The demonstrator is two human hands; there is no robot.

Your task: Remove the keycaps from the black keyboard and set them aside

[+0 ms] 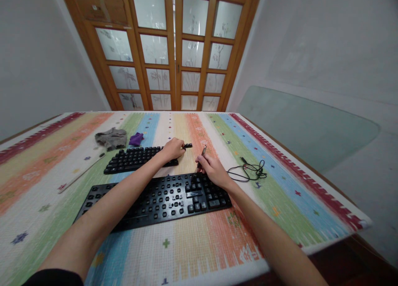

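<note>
Our right hand (212, 169), near the middle of the picture, is closed around a thin tool (203, 151) with its low end by the black keyboard (166, 196), which lies at the lower middle with lots of keys off. Our left hand (174, 148) is curled by the loose black keys (133, 159) just above, and we cannot tell if it holds one. We see a black cord (255, 168) at the right.

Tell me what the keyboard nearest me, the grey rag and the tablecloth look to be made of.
Keyboard: probably hard black plastic, semi-glossy; its rigid flat surface catches bright highlights.
Grey rag: soft fabric, matte; it lies in limp crumples, fibre unclear.
Tablecloth: woven textile, matte, perhaps cotton; a fine grid-like weave shows near the front edge.
</note>
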